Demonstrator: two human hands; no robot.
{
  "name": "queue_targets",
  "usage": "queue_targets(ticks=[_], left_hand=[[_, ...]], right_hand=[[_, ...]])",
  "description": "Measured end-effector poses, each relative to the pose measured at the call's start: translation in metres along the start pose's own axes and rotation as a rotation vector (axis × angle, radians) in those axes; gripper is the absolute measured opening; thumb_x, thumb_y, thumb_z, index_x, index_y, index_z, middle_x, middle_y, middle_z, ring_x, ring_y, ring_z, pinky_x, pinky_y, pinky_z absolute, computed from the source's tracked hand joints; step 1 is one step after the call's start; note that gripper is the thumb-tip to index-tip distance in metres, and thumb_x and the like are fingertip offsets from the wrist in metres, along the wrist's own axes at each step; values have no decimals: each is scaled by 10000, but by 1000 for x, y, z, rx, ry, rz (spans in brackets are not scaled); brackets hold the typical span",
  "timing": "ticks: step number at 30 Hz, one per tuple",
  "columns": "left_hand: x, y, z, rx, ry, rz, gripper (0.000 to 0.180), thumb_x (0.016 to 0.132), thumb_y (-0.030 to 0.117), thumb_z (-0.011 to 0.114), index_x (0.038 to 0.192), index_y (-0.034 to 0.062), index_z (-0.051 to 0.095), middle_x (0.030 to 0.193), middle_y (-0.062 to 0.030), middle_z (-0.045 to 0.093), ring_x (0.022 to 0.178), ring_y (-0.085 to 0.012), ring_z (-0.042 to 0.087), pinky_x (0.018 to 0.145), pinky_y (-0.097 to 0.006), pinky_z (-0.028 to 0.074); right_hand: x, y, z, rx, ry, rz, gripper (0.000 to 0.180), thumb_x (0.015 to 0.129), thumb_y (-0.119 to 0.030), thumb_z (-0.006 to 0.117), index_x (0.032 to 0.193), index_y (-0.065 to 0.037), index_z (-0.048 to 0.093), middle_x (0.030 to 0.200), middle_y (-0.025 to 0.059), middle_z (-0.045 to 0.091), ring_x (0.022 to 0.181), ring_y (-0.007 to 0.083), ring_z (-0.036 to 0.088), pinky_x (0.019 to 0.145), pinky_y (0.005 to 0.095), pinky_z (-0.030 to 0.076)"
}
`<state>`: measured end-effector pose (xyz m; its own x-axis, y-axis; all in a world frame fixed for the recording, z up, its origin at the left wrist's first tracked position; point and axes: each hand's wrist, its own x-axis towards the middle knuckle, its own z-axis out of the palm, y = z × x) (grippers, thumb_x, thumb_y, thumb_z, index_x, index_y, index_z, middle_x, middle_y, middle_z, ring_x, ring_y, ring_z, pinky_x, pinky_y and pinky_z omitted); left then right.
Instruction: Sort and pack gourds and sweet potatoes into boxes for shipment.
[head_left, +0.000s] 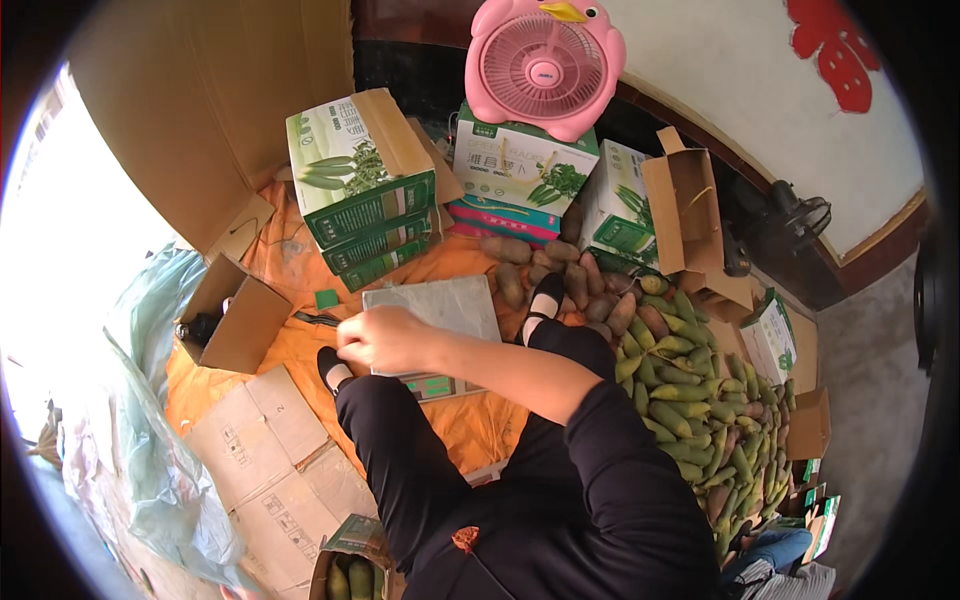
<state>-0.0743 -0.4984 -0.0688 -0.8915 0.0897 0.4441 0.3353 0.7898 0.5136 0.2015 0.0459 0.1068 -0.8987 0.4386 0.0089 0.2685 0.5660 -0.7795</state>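
Observation:
My right forearm crosses in front of me from the right. My right hand (385, 338) is above the left edge of a digital scale (455, 305), with its fingers curled together. Whatever is in those fingers, if anything, is hidden. The scale has a flat silver-grey plate, and its green display (430, 387) is lit. Just beyond my fingers, a dark slender tool (318, 318) lies on the orange sheet (400, 274), near a small green square (326, 298). My left hand is out of the picture.
Green radishes (690, 390) are heaped at right, beside reddish-brown tubers (575, 280). Printed cartons (365, 190) and a pink fan (545, 70) stand at the back. An open box (235, 315) and flattened cardboard (260, 430) lie left. A carton of radishes (350, 545) sits near me.

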Motion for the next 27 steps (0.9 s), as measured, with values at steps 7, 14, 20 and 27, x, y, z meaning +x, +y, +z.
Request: queue_targets(ticks=[7, 14, 20, 27], left_hand=[[23, 217, 57, -468, -293, -75, 323, 881, 42, 557, 1193, -37, 589, 1218, -158, 587, 1154, -263, 530, 1021, -363, 384], [-30, 454, 112, -512, -716, 601, 274, 780, 4, 630, 1051, 43, 640, 1151, -104, 588, 1170, -281, 504, 1027, -401, 363], [-82, 528, 149, -496, -984, 837, 269, 703, 46, 663, 972, 50, 651, 1063, -83, 617, 1048, -294, 543, 965, -406, 361], [-81, 511, 176, -206, -923, 894, 268, 707, 50, 680, 974, 61, 652, 1030, -101, 615, 1041, -301, 538, 982, -419, 335]], right_hand=[[-51, 90, -55, -65, 164, 109, 190, 827, -273, 622, 837, -92, 678, 787, 122, 673, 791, 321, 652, 704, 425, 501], [-120, 174, -153, -332, 493, 479, 189, 818, -278, 645, 857, -99, 695, 804, 114, 692, 803, 302, 670, 699, 408, 514], [-272, 304, -243, -484, 932, 890, 163, 795, -209, 676, 882, -73, 700, 922, 175, 670, 905, 376, 639, 773, 448, 514], [-387, 355, -319, -578, 1064, 1353, 399, 820, -182, 677, 1201, -101, 592, 1402, 150, 415, 1161, 351, 533, 936, 444, 468]])
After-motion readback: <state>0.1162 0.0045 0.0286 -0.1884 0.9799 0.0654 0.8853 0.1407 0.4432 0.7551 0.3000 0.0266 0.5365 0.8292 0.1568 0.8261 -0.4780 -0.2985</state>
